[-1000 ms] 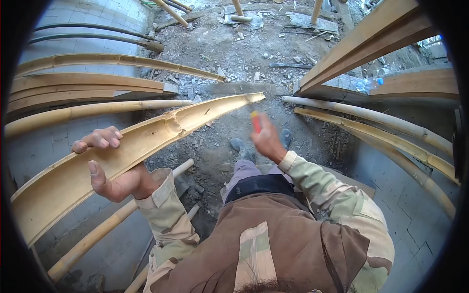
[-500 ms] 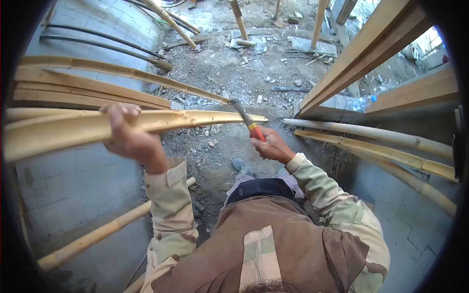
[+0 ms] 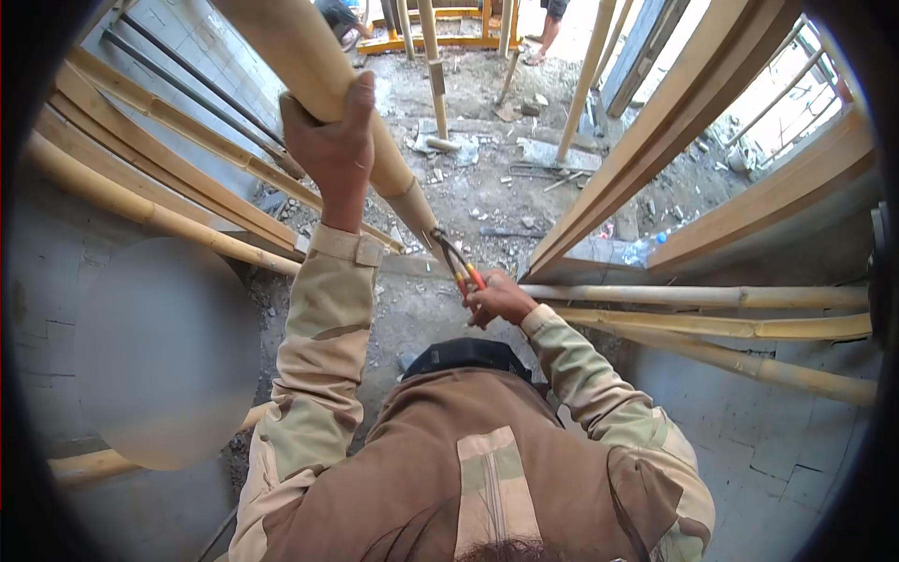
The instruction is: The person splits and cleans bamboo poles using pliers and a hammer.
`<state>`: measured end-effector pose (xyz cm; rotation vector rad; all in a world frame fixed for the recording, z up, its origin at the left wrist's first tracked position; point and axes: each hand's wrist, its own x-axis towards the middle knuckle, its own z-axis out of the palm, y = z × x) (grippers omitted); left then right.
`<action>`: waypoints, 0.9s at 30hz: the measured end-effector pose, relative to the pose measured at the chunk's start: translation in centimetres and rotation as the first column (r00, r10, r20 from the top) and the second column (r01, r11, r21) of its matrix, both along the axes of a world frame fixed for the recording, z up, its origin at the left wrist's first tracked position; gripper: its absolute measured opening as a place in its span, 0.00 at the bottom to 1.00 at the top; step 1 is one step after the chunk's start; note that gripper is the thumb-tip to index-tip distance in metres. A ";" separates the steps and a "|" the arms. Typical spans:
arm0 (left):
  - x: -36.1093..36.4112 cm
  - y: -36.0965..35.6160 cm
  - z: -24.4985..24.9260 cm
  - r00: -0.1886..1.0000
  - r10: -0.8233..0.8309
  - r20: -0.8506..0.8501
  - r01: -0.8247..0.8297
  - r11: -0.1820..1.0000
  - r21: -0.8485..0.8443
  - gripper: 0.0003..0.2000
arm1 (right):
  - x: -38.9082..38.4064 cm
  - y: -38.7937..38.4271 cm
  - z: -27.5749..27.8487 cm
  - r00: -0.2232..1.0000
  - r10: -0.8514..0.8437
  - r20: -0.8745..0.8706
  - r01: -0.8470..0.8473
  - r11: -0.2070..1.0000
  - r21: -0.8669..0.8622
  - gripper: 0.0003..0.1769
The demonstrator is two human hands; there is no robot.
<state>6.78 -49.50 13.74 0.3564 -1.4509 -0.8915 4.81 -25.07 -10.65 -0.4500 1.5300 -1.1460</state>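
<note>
My left hand [image 3: 335, 140] is wrapped round a thick bamboo pole [image 3: 398, 187], which slants from the top left down to the middle. At the pole's lower end are the jaws of pincers [image 3: 453, 258] with red and yellow handles. Those handles are in my right hand [image 3: 498, 300], its fingers closed round them. Whether the jaws grip anything on the pole is too small to tell.
Wooden beams [image 3: 655, 122] slant at the right, with bamboo poles [image 3: 693, 298] below them. More boards [image 3: 169, 178] and a bamboo pole [image 3: 178, 217] lie at the left. A plastic bottle [image 3: 644, 247] is at the right. People's legs [image 3: 549, 30] show far ahead.
The bamboo has swung from pointing left to slanting up ahead, its rounded side now showing. My left hand has moved up and right with it. The pincers' handles now show apart, and the view has shifted.
</note>
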 end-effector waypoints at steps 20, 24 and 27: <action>0.4 0.5 -1.4 0.983 -0.183 -0.003 0.183 0.982 -0.046 0.26 | -2.5 0.3 2.6 0.835 0.244 -0.494 -0.208 0.970 0.126 0.05; 0.6 1.1 -1.1 0.962 -0.272 -0.002 0.271 0.961 -0.053 0.25 | -3.1 0.4 3.1 0.850 0.291 -0.438 -0.214 0.952 0.217 0.05; 0.6 1.2 -1.1 0.962 -0.274 0.002 0.273 0.960 -0.055 0.26 | -2.1 0.1 5.2 0.838 0.331 -0.435 -0.227 0.935 0.274 0.05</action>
